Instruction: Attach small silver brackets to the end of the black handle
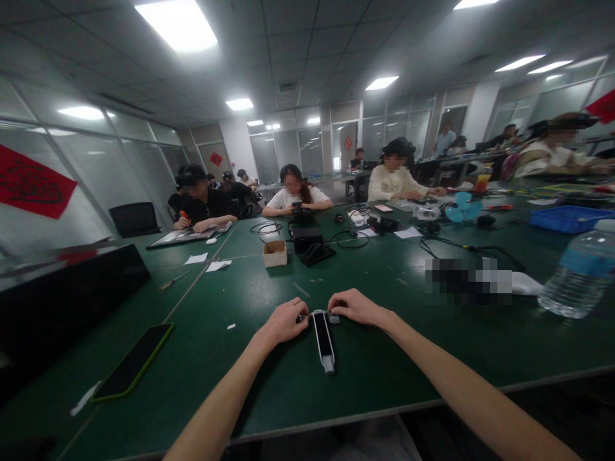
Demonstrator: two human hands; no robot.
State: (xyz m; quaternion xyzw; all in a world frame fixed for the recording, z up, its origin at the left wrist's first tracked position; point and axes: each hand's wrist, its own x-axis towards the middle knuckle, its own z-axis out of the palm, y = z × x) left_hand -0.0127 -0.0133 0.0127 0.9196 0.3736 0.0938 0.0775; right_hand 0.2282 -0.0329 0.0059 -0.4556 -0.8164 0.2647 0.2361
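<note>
A slim pale-grey object with a long black face (323, 336) lies on the green table, its narrow end toward me. On its left side, my left hand (287, 320) is closed, fingertips pinched around a small dark piece (302, 317) that I cannot make out clearly. My right hand (354, 306) sits at the far right side with curled fingers pinching at a small grey piece (334, 317), its kind too small to tell. Both hands rest low over the tabletop, close to the far end of the slim object.
A small cardboard box (275, 253) and a black device on a stand (310, 242) are ahead. A phone (134, 362) and a screwdriver (175, 280) lie left. On the right are a water bottle (579, 275) and a blue tray (569, 219). Several people sit across the table.
</note>
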